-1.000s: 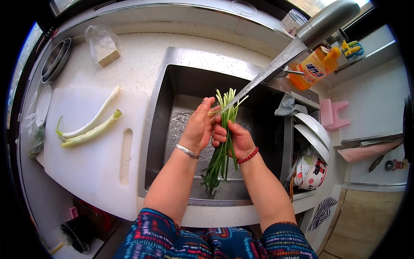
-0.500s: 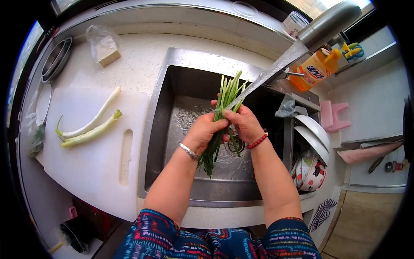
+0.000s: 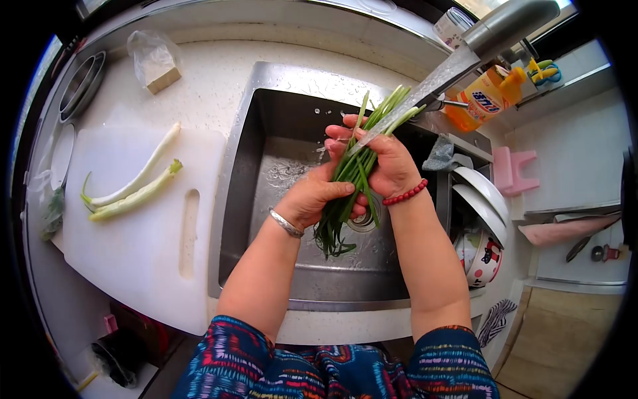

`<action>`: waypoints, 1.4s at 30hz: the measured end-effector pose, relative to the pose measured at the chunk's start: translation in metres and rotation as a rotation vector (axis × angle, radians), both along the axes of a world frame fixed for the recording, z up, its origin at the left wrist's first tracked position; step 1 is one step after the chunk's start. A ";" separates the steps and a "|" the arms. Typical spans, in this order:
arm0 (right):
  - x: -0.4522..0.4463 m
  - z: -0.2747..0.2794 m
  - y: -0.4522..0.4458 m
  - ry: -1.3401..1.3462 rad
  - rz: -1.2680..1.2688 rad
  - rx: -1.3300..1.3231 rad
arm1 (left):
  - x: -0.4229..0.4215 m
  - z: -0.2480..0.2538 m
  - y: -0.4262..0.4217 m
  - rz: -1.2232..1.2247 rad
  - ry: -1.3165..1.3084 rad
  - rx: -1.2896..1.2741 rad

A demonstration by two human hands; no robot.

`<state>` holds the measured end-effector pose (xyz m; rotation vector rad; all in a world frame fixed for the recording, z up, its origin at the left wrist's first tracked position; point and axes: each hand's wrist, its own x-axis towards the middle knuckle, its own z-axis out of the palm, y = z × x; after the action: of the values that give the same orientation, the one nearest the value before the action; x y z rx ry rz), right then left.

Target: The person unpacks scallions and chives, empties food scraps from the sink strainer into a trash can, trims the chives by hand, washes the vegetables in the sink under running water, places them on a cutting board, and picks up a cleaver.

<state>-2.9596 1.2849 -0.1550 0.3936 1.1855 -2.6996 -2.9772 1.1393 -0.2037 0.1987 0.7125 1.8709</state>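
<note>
Over the sink (image 3: 262, 193), a bunch of green chives (image 3: 359, 166) lies across both hands, pale stems up and right, darker leaf tips hanging down. My left hand (image 3: 312, 196) is closed round its lower part, thumb across the leaves. Higher up, my right hand (image 3: 391, 163) holds the stems, thumb over them and fingertips showing on the far side. Water from the tap (image 3: 508, 26) runs in a stream onto the stems and my right hand. The drain (image 3: 362, 223) is partly hidden below the leaves.
Left of the sink, two peeled scallion-like stalks (image 3: 136, 193) lie on a white cutting board (image 3: 126, 253). An orange detergent bottle (image 3: 482, 100) stands behind the tap. Stacked bowls (image 3: 482, 199) rest on the sink's right side. A bagged block (image 3: 163, 78) sits at the back left.
The chives have tilted, stem ends swinging to the right under the water. My right hand has turned and moved up slightly, its fingers spreading more behind the stems. My left hand still grips the lower part.
</note>
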 end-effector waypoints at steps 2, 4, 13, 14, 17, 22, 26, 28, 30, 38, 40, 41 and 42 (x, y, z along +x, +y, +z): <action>0.005 0.004 0.010 0.047 -0.061 -0.095 | -0.001 -0.004 0.001 -0.019 0.028 -0.026; 0.006 0.004 0.024 -0.011 -0.133 -0.127 | -0.001 -0.005 0.001 -0.039 0.058 -0.054; 0.012 0.014 0.054 -0.101 -0.446 -0.132 | -0.010 -0.001 -0.009 -0.145 0.411 -0.379; 0.013 0.017 0.057 -0.099 -0.466 -0.145 | -0.010 -0.002 -0.009 -0.112 0.470 -0.442; 0.014 0.013 0.075 -0.013 -0.414 -0.225 | -0.015 -0.001 -0.012 -0.122 0.585 -0.607; 0.010 0.015 0.082 -0.036 -0.630 -0.200 | -0.019 -0.011 -0.013 -0.120 0.724 -0.888; 0.007 0.005 0.056 -0.088 -0.592 0.023 | -0.019 -0.015 -0.010 0.485 1.186 -0.989; 0.004 -0.003 0.025 -0.125 -0.507 0.233 | -0.021 -0.016 -0.005 0.645 0.970 -0.690; 0.000 -0.023 -0.001 -0.065 -0.391 0.587 | -0.016 -0.009 -0.003 0.548 0.683 -0.522; 0.001 -0.044 -0.068 0.288 -0.046 1.608 | -0.019 -0.020 -0.002 0.659 0.145 -0.299; 0.000 -0.049 -0.065 0.329 -0.052 1.399 | -0.021 -0.026 -0.004 0.788 0.071 -0.270; -0.002 -0.053 -0.064 0.369 -0.056 1.189 | -0.023 -0.028 -0.006 0.791 0.072 -0.270; -0.001 -0.055 -0.057 0.312 -0.029 1.093 | -0.025 -0.031 -0.008 0.718 -0.013 -0.183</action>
<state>-2.9611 1.2279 -0.2097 0.0862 2.6743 -1.8973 -3.0023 1.1311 -0.2352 -0.2208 1.0303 2.4555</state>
